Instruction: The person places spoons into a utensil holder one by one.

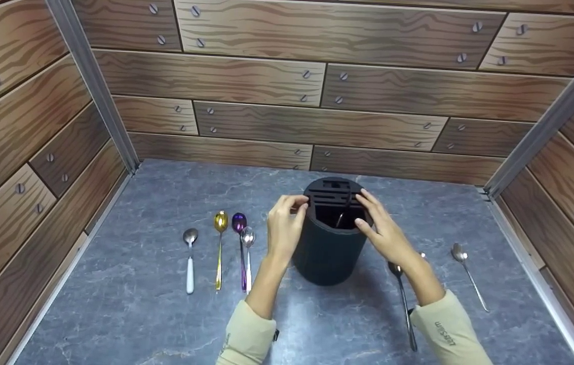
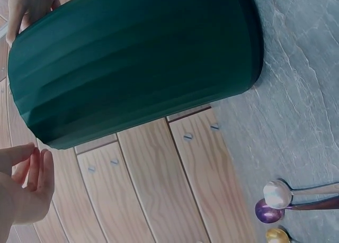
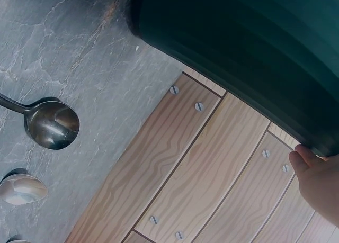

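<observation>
"Dark-green cylindrical holder (image 1: pixel 326 256): where is it placed?"

"Upright on the grey marbled surface (image 1: pixel 129 319); its rim is touched by the straight-fingered right hand (image 1: pixel 387 234). Whether it is gripped by the left hand (image 1: pixel 284 228) cannot be told."

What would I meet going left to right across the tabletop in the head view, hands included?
White-handled spoon, gold spoon, purple spoon, silver spoon, left hand, dark container, right hand, far-right metal spoon. Overlapping items beside the right wrist are left out.
</observation>
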Tool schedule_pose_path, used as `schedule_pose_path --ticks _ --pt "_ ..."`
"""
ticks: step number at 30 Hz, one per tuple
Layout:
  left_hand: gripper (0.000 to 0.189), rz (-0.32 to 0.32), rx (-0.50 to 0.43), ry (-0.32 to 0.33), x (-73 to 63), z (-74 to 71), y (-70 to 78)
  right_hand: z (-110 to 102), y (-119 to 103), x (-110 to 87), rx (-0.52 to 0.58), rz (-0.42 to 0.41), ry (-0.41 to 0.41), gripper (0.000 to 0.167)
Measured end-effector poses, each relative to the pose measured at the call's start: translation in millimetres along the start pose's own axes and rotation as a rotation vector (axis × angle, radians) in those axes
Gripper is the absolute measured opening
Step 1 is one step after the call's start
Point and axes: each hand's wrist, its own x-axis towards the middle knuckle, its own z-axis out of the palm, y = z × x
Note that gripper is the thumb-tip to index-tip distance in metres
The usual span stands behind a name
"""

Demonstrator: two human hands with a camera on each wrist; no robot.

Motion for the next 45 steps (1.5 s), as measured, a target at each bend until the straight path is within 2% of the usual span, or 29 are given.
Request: schedule_pose_path --ticks 10,19,27,35,40,41,45 --pt "0.008 -0.06 0.058 0.004 -2.9 -6.5 -7.5 0.6 1.0 -1.1 -0.001 0.015 -0.011 0.052" --pt "0.009 -0.108 0.108 0.017 -9.2 -11.2 -20.7 0.6 1.8 -0.3 -0.006 -0.007 0.004 0.052" --pt "0.012 -0.179 0.156 -0.024 -16.2 -13.1 -32.4 0.1 1.1 0.0 -0.004 -0.008 0.008 0.052" --pt "0.015 -0.245 0.233 -0.034 -23.6 -16.0 -43.1 0.1 0.6 -0.3 0.003 0.002 0.0 0.052" --pt "0.016 -0.234 0.274 -0.014 -29.1 -17.8 -50.7 -0.1 -0.9 -0.9 0.013 0.008 -0.009 0.052" --pt "0.015 -0.215 0.278 0.0 -31.2 -16.4 -56.9 -0.1 -0.9 -0.8 0.012 0.006 -0.008 0.052" --pt "0.016 -0.21 0.291 -0.006 -36.4 -18.9 -63.8 0.5 0.1 -0.6 0.013 0.0 -0.003 0.052"
